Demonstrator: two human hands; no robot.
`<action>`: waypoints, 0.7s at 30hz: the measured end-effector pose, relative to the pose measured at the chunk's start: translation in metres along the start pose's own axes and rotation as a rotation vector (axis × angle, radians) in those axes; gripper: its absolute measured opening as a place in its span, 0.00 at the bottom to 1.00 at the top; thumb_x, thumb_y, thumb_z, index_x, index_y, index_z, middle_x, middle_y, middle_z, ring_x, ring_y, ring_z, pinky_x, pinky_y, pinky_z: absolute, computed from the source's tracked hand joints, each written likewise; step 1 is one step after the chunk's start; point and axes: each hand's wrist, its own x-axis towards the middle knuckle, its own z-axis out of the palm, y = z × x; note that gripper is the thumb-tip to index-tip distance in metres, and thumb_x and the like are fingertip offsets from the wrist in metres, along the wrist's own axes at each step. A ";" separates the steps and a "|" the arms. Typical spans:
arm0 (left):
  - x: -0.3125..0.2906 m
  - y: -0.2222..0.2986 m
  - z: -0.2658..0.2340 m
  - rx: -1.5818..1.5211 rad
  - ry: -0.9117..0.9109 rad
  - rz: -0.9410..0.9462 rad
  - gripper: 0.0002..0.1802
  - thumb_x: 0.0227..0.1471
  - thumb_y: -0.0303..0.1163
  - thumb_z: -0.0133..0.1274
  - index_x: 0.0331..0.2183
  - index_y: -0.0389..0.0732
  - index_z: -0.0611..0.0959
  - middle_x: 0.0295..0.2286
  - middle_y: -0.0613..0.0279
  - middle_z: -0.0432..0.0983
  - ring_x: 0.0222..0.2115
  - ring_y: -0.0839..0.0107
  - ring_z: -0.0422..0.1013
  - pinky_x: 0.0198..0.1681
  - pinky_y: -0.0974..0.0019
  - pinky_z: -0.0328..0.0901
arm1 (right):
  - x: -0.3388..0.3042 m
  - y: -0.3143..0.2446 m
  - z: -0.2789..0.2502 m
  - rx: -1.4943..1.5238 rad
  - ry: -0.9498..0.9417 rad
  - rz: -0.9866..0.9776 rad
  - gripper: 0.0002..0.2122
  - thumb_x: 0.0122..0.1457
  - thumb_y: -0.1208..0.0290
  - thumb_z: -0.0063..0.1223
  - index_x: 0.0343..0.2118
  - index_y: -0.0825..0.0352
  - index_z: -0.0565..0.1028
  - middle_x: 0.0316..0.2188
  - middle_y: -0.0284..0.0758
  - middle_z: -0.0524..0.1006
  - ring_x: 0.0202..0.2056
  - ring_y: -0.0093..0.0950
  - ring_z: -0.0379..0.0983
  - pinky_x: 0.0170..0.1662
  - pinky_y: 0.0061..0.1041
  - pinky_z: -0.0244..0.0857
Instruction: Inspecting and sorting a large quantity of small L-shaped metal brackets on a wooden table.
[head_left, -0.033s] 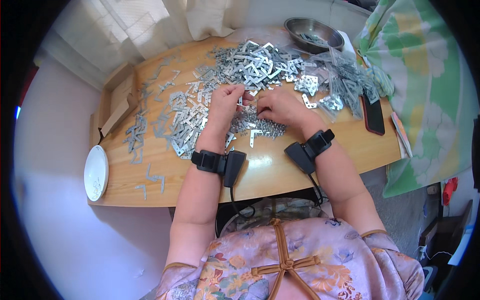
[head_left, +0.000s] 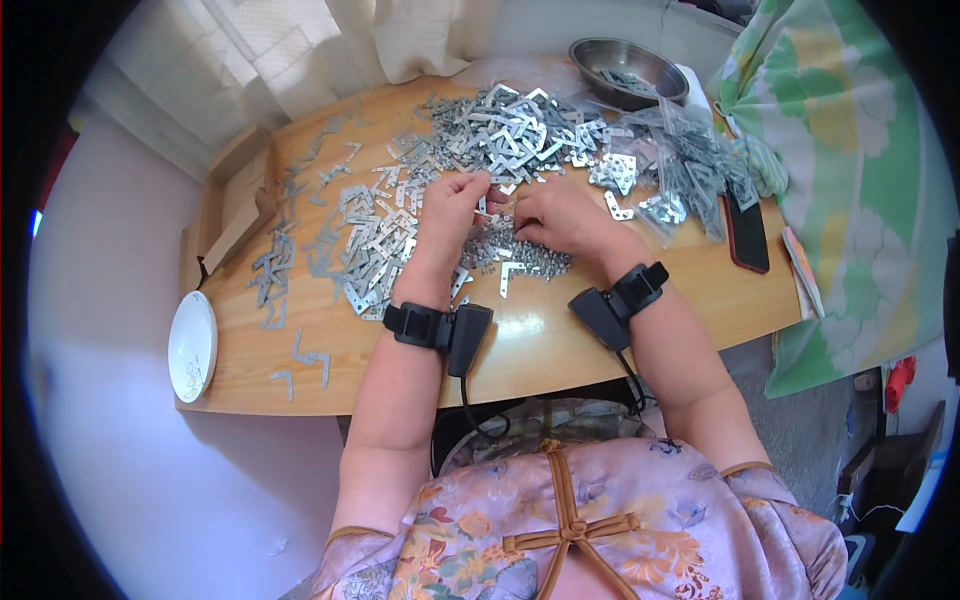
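Note:
A pile of flat silver L-shaped corner brackets (head_left: 520,130) covers the far middle of the table, with more brackets (head_left: 375,240) spreading to the left. My left hand (head_left: 450,205) is closed, and a bit of a corner bracket (head_left: 482,204) shows at its fingertips. Close beside it, my right hand (head_left: 562,215) has its fingers curled down at the edge of a heap of small screws (head_left: 540,258); whatever they pinch is hidden. A single corner bracket (head_left: 506,277) lies just in front of the screws. Each wrist carries a black strap with a cabled box.
Clear plastic bags (head_left: 690,150) of metal parts lie at the right, near a phone (head_left: 745,235). Behind them stands a steel bowl (head_left: 640,65). An open cardboard box (head_left: 235,200) and a white bowl (head_left: 192,345) sit at the left edge. Wrist cables hang over the table's front edge.

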 end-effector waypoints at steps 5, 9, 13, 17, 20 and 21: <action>-0.004 0.002 0.001 -0.018 0.022 -0.019 0.12 0.50 0.35 0.48 0.29 0.37 0.81 0.27 0.64 0.77 0.22 0.81 0.67 0.23 0.77 0.61 | 0.001 -0.009 -0.004 0.008 0.026 0.000 0.04 0.42 0.70 0.54 0.20 0.64 0.75 0.23 0.37 0.74 0.29 0.36 0.71 0.35 0.35 0.63; -0.003 0.000 0.001 -0.054 0.038 -0.007 0.12 0.50 0.35 0.50 0.30 0.36 0.81 0.27 0.64 0.77 0.21 0.81 0.67 0.23 0.78 0.60 | 0.001 -0.008 -0.004 0.017 0.024 0.021 0.04 0.42 0.71 0.55 0.20 0.64 0.75 0.23 0.37 0.74 0.30 0.36 0.71 0.34 0.34 0.64; -0.003 -0.003 0.004 -0.135 0.082 -0.014 0.13 0.48 0.35 0.51 0.32 0.35 0.81 0.27 0.63 0.77 0.21 0.79 0.70 0.22 0.78 0.59 | -0.001 -0.008 -0.003 0.026 0.029 -0.018 0.04 0.42 0.72 0.55 0.20 0.65 0.72 0.23 0.36 0.72 0.30 0.37 0.69 0.34 0.34 0.61; 0.000 -0.006 0.002 -0.170 0.091 -0.003 0.13 0.47 0.34 0.52 0.33 0.35 0.80 0.27 0.63 0.77 0.20 0.78 0.70 0.22 0.77 0.60 | -0.001 -0.010 -0.006 0.018 0.052 -0.021 0.05 0.42 0.72 0.55 0.21 0.65 0.72 0.23 0.36 0.72 0.29 0.37 0.69 0.34 0.34 0.61; 0.000 -0.004 0.003 -0.193 0.085 -0.008 0.13 0.47 0.34 0.53 0.33 0.34 0.80 0.26 0.63 0.77 0.20 0.78 0.69 0.21 0.78 0.61 | -0.001 -0.011 -0.007 0.025 0.057 0.049 0.05 0.43 0.72 0.55 0.22 0.66 0.72 0.23 0.36 0.73 0.29 0.39 0.69 0.33 0.34 0.61; -0.001 -0.004 0.002 -0.200 0.089 -0.009 0.13 0.47 0.33 0.53 0.33 0.34 0.80 0.26 0.63 0.77 0.19 0.79 0.69 0.21 0.78 0.61 | -0.001 -0.012 -0.007 0.056 0.095 0.048 0.05 0.44 0.73 0.55 0.23 0.67 0.72 0.23 0.37 0.73 0.28 0.38 0.69 0.32 0.33 0.62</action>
